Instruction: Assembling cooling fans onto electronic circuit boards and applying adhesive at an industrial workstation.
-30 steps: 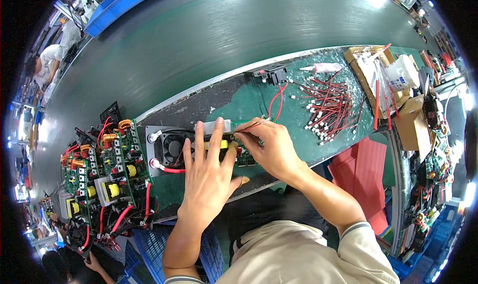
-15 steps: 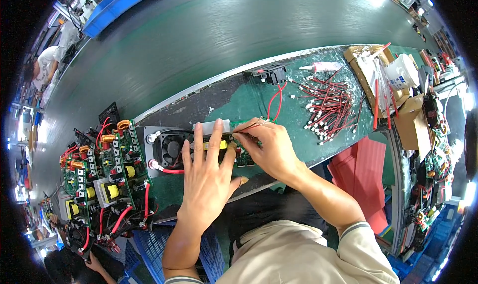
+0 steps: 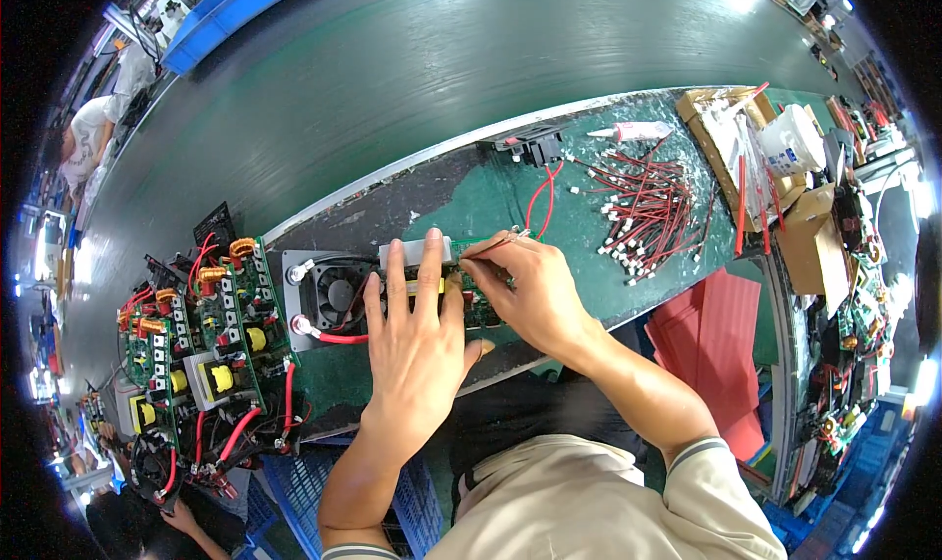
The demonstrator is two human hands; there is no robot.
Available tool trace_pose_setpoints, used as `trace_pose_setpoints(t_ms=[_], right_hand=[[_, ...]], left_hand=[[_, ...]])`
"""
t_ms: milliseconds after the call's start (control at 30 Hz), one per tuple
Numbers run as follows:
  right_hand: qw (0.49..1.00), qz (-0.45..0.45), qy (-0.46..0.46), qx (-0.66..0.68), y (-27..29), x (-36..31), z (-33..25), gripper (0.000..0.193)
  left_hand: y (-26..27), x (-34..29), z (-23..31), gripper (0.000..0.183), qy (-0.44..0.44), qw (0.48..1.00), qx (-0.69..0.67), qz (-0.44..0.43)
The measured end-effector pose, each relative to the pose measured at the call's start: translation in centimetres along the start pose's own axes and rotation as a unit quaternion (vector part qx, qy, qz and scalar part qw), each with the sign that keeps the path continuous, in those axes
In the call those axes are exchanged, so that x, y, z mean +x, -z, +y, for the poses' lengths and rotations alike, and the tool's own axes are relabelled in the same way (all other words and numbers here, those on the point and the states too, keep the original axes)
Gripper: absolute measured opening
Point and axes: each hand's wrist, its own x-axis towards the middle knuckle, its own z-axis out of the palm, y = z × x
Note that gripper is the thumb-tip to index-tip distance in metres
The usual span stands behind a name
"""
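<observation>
My left hand (image 3: 417, 339) lies with outstretched fingers across a circuit board, touching its pale grey heatsink block (image 3: 412, 254). A yellow component (image 3: 426, 287) shows between the fingers. A black cooling fan (image 3: 336, 296), set in a grey metal end plate (image 3: 296, 305) with a thick red cable (image 3: 341, 339), sits at the board's left end. My right hand (image 3: 538, 290) pinches a thin red-and-black wire lead (image 3: 494, 247) at the board's right part. The fingertips hide where the lead meets the board. Behind, a black socket panel (image 3: 538, 148) trails red wires (image 3: 551, 202).
A pile of red-and-black leads with white connectors (image 3: 643, 212) lies right, below a glue tube (image 3: 633, 131). Several upright circuit boards (image 3: 231, 315) crowd the left. A cardboard box (image 3: 711, 133) and white tub (image 3: 792, 140) stand far right. A co-worker (image 3: 93, 133) is far left.
My left hand has shifted slightly to the right over the board. My right hand stays almost in place, with the lead still pinched.
</observation>
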Motion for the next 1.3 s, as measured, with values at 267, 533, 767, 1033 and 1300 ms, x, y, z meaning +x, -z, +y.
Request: trace_pose_setpoints(t_ms=[267, 533, 767, 1033, 1300], right_hand=[[1.000, -0.001, -0.017, 0.005, 0.5, 0.7, -0.9, 0.011], [0.991, 0.032, -0.080, 0.107, 4.4, 1.0, -3.4, 0.016], [0.972, 0.006, -0.158, 0.176, 5.6, -0.3, -1.4, 0.019], [0.965, -0.052, -0.153, 0.208, 7.2, 1.4, -2.5, 0.017], [0.893, -0.080, 0.157, -0.414, 7.7, 10.8, -0.2, 0.036]], left_hand=[[0.0, 0.6, -0.4, 0.051, -0.024, 0.997, -0.034, 0.063], [2.0, 3.7, -0.7, 0.020, 0.019, 0.930, -0.295, 0.217], [0.6, 5.3, -1.0, 0.022, -0.091, 0.935, -0.274, 0.204], [0.2, 5.7, -0.5, 0.017, 0.018, 0.826, -0.558, 0.072], [-0.2, 7.7, -1.9, 0.014, 0.003, 0.841, -0.527, 0.124]])
